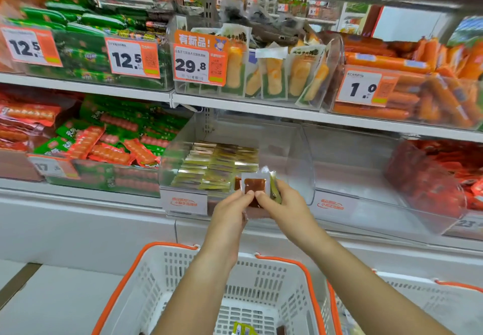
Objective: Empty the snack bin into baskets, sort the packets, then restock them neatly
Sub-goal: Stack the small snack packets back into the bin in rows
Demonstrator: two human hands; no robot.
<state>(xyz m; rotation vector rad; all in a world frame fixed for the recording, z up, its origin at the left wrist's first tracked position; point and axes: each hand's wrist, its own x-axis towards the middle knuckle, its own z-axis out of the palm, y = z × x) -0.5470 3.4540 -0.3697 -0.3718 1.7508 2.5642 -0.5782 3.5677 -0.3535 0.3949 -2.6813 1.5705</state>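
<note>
A clear snack bin (pixel 298 167) stands on the lower shelf, with small green and brown packets (pixel 219 165) stacked in rows along its left side. In front of the bin both hands hold a small stack of packets (pixel 255 186), its front one brown with a white border. My left hand (pixel 230 212) pinches its lower left edge. My right hand (pixel 285 204) grips the stack from the right, thumb on the front. Below stands a white basket (pixel 162 269) with orange handles, and a few packets (pixel 244 329) lie on its floor.
A second white basket (pixel 428 300) sits at the lower right. Neighbouring bins hold green and red sausage packs (pixel 109 141) on the left and red packets (pixel 444 175) on the right. The upper shelf carries price tags (pixel 200 60) and more snack bins.
</note>
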